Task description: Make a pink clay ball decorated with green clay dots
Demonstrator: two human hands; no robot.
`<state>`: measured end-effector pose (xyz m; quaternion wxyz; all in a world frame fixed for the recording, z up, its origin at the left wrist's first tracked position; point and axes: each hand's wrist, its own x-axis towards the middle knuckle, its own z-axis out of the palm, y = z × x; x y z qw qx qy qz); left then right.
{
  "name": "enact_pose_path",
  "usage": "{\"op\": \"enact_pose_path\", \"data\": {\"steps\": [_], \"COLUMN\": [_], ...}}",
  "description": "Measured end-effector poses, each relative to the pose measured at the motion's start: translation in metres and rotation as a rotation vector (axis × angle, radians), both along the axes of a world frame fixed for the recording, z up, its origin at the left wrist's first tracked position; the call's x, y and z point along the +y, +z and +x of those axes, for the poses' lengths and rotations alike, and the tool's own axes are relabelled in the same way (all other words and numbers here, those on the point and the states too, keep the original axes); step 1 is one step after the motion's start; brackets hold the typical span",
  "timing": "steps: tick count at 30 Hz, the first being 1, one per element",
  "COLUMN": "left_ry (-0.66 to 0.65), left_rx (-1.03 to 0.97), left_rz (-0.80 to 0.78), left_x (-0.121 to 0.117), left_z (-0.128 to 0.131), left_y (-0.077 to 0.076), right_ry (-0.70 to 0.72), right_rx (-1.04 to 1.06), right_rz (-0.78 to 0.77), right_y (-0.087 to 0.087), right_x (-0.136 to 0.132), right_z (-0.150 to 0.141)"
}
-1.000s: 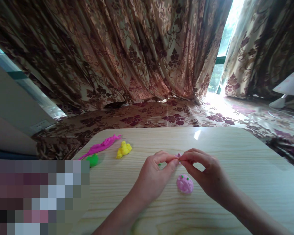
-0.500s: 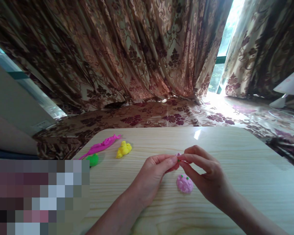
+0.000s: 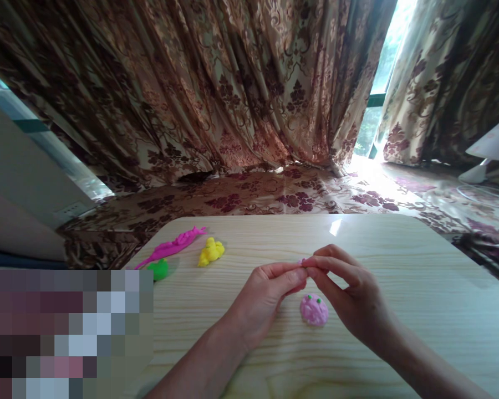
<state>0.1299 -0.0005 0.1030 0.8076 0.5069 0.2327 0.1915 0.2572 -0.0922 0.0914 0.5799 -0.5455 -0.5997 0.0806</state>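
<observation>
My left hand (image 3: 270, 288) is closed around a small piece of lilac modelling clay (image 3: 301, 260), mostly hidden by the fingers. The thumb and index finger of my right hand (image 3: 349, 280) pinch together at that same piece, fingertips touching those of the left hand. Exactly what lies between the right fingertips is largely covered. Just below the hands, a round lump of lilac clay (image 3: 314, 311) sits on the table, with two small green dots on its upper edge.
On the left of the pale wooden table (image 3: 249, 235) lie a long magenta clay piece (image 3: 174, 246), a yellow clay lump (image 3: 212, 251) and a green one (image 3: 158, 269). Another person's limb (image 3: 16, 227) shows at far left. Patterned curtains (image 3: 233, 83) hang behind; a lamp (image 3: 493, 144) stands right.
The right thumb and index finger have closed tighter against the left fingertips, covering a tiny green bit that showed between them. The clay on the table stays put.
</observation>
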Motion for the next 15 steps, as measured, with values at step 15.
{"op": "enact_pose_path", "data": {"steps": [15], "left_ry": [0.000], "left_rx": [0.088], "left_rz": [0.130], "left_x": [0.0048], "left_z": [-0.0006], "left_y": [-0.0037], "right_ry": [-0.040], "right_rx": [-0.181], "right_rz": [-0.080], "right_y": [-0.0024], "right_x": [-0.0011], "right_z": [0.0069]}}
